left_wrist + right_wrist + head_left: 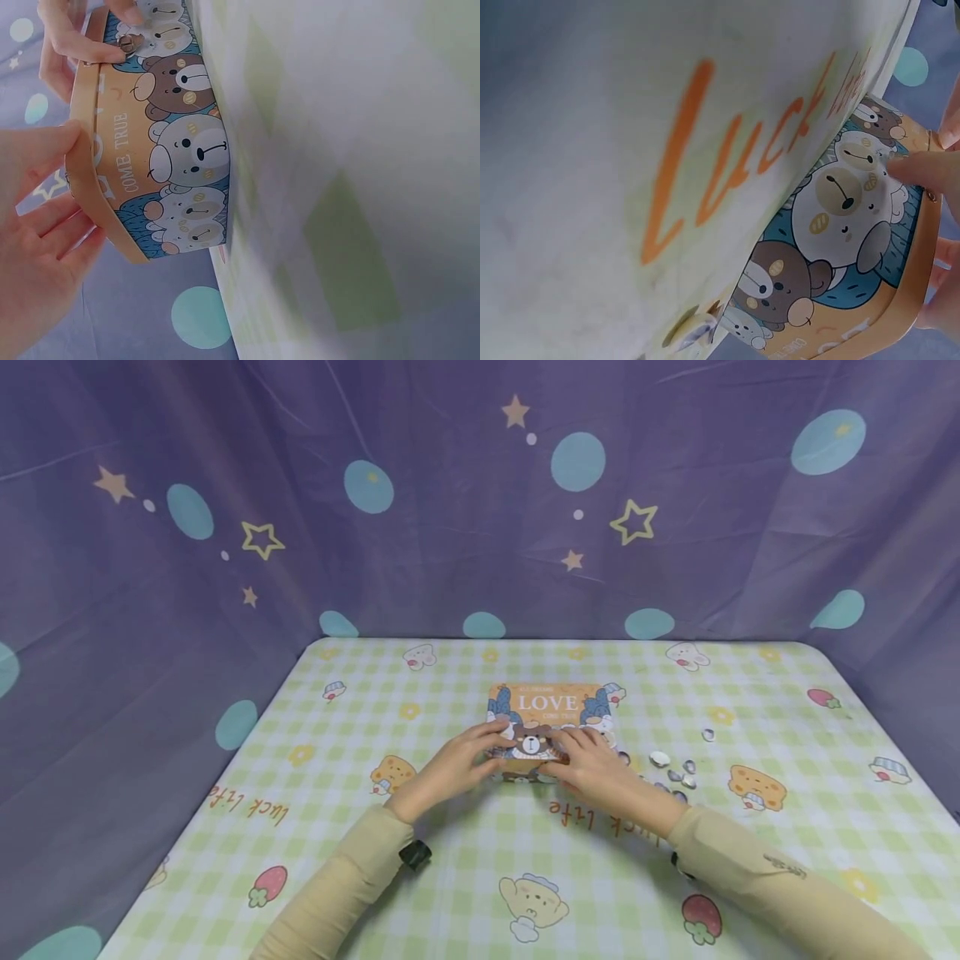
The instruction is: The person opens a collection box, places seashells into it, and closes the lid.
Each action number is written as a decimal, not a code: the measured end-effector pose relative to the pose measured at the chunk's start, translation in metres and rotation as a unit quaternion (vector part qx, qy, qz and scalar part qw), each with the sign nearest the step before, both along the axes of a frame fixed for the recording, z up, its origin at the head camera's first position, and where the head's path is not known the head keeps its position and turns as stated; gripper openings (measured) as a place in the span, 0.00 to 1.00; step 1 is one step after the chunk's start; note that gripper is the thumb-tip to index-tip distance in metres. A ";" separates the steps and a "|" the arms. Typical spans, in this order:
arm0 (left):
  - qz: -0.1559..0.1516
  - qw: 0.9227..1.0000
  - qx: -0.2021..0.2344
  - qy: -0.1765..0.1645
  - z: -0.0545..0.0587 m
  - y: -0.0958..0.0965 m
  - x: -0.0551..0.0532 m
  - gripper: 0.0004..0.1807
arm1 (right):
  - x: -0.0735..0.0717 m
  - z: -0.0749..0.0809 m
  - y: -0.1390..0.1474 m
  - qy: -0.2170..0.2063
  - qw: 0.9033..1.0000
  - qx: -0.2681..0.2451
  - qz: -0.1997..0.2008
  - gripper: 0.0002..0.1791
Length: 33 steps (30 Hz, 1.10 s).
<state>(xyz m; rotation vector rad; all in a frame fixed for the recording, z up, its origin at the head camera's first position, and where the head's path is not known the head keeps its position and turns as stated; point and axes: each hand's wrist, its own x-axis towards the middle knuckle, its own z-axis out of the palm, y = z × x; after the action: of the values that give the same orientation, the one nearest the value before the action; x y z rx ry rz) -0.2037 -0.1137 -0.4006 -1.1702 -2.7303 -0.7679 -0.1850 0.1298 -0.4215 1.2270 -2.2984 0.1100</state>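
Observation:
A lidded box (555, 702) with cartoon bears and the word LOVE stands at the middle of the table, its lid down. My left hand (457, 764) holds the lid's left side, thumb at the front edge and fingers spread along the rim (112, 225). From the right, my right hand (596, 772) grips the front edge. Its thumb (919, 169) presses on the front face beside a small metal clasp (129, 45), with the other fingers over the lid. Several small shells (659, 759) lie scattered just right of the box, some partly behind my right hand.
A green-checked tablecloth (450, 893) printed with cartoon figures covers the table. Purple curtains (465, 527) with stars and dots hang behind it and along the sides. One shell (708, 735) lies farther back, apart from the others.

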 end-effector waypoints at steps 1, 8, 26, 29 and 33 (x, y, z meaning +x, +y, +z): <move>0.000 1.000 0.000 0.001 0.000 0.000 0.000 0.14 | 0.000 -0.001 0.000 0.004 1.000 -0.001 0.000 0.16; -0.006 1.000 0.007 -0.002 0.000 -0.001 0.000 0.14 | -0.002 -0.004 -0.003 0.012 1.000 0.001 -0.003 0.12; -0.003 1.000 0.003 -0.013 0.001 -0.002 0.001 0.15 | 0.003 0.004 0.003 -0.064 0.993 -0.088 0.054 0.13; -0.001 1.000 0.002 -0.018 0.001 -0.002 0.002 0.15 | 0.004 0.005 0.004 -0.076 0.989 -0.110 0.058 0.11; -0.001 1.000 -0.001 -0.017 0.002 -0.002 0.002 0.15 | 0.004 0.007 0.003 -0.096 0.986 -0.130 0.048 0.09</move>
<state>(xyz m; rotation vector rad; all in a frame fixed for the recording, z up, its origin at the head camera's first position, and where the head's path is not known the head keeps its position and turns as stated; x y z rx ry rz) -0.2018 -0.1153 -0.3990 -1.1708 -2.7579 -0.7924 -0.1811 0.1331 -0.4150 1.2354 -2.2944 0.5670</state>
